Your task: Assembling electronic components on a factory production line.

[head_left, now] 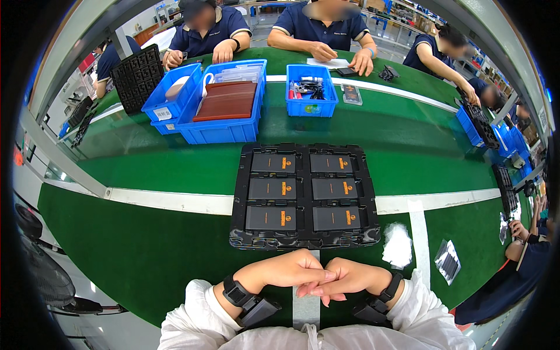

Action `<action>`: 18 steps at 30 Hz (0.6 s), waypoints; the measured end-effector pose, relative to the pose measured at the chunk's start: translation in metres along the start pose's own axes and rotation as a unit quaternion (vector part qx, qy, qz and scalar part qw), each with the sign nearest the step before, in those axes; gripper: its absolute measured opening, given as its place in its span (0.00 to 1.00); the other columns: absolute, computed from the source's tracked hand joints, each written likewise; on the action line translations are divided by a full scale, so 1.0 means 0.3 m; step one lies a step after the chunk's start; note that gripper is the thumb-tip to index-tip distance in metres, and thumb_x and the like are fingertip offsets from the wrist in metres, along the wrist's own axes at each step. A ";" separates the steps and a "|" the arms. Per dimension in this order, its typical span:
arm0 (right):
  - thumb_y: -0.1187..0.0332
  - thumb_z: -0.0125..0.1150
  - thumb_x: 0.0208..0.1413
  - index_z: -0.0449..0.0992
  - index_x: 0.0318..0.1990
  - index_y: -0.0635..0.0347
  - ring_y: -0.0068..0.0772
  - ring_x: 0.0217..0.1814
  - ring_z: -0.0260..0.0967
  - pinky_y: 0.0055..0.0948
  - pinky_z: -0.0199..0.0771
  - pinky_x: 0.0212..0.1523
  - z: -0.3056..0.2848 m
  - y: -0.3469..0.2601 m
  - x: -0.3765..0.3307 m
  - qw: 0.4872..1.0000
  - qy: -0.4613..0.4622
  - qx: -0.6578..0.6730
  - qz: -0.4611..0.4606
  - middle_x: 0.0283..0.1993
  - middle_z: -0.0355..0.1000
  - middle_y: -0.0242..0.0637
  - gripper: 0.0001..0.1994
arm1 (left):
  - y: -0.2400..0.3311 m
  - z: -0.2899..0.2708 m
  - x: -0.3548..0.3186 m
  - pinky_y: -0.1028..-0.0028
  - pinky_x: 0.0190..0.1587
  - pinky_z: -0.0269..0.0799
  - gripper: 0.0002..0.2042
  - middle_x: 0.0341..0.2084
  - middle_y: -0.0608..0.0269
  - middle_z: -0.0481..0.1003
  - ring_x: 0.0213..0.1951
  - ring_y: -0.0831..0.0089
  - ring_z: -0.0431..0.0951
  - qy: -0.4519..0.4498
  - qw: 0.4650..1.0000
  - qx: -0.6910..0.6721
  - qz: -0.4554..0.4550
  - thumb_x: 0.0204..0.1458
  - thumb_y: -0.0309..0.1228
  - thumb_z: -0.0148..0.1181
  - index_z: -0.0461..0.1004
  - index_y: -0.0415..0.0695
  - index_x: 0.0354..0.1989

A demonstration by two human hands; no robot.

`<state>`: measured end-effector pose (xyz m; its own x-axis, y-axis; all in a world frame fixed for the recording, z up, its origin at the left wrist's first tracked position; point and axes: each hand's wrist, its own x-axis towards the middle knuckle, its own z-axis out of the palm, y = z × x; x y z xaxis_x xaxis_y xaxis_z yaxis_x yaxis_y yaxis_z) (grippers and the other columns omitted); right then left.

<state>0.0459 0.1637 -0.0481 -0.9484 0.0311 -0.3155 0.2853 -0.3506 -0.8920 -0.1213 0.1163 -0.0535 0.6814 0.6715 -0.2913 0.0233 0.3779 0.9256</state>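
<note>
Green surface: felt-like green tabletop (146, 245) crossed by white stripes, carrying everything in the head view.
Left hand: left hand (289, 269), bare, with a black wrist strap and white sleeve, rests low at the near edge; its fingers (318, 274) are curled together, holding nothing, laced against the other hand.
Right hand: right hand (344, 279), same strap and sleeve, meets the left at the middle; its fingers (315, 290) are bent and closed, clamped on no object, only touching the left hand.
Nearest thing: black moulded plastic tray with six pockets (304, 195) lies just beyond the fingertips, not touched; each pocket holds a flat dark rectangular part with an orange mark (271, 218).
Right of the fingers: crumpled white plastic bag (398, 244) near the tray's corner, and a small clear pouch with a dark part inside (448, 262) further right.
Far beyond the fingers: large blue plastic bin holding a brown slab (224, 105), a smaller blue bin of small parts (311, 90), and an upright black tray (137, 77) to the far left.
Others: seated people in dark blue shirts along the far side, hands on the tabletop.
</note>
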 end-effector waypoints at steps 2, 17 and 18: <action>0.65 0.49 0.52 0.73 0.21 0.66 0.11 0.10 0.54 0.12 0.58 0.19 -0.005 0.011 0.000 1.000 -0.004 0.001 -0.002 0.21 0.70 0.32 0.14 | 0.001 0.000 0.000 0.83 0.16 0.61 0.20 0.07 0.65 0.67 0.12 0.83 0.66 -0.001 1.000 0.000 -0.002 0.51 0.39 0.46 0.70 0.37 0.14; 0.65 0.49 0.52 0.73 0.20 0.66 0.11 0.10 0.54 0.13 0.60 0.21 -0.010 0.022 0.001 1.000 -0.012 -0.001 -0.011 0.18 0.69 0.32 0.15 | 0.003 0.001 0.000 0.83 0.15 0.61 0.20 0.07 0.64 0.67 0.12 0.82 0.67 0.000 1.000 0.005 0.004 0.51 0.39 0.46 0.70 0.37 0.13; 0.65 0.49 0.52 0.73 0.21 0.66 0.11 0.10 0.54 0.13 0.60 0.21 -0.007 0.017 0.001 1.000 -0.013 0.002 -0.012 0.19 0.69 0.32 0.14 | 0.003 0.001 -0.001 0.83 0.15 0.61 0.21 0.07 0.64 0.67 0.12 0.82 0.67 0.001 1.000 0.005 0.005 0.51 0.40 0.46 0.70 0.37 0.13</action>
<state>0.0474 0.1640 -0.0534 -0.9584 0.0163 -0.2850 0.2611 -0.3534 -0.8983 -0.1212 0.1163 -0.0525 0.6805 0.6761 -0.2825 0.0241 0.3646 0.9309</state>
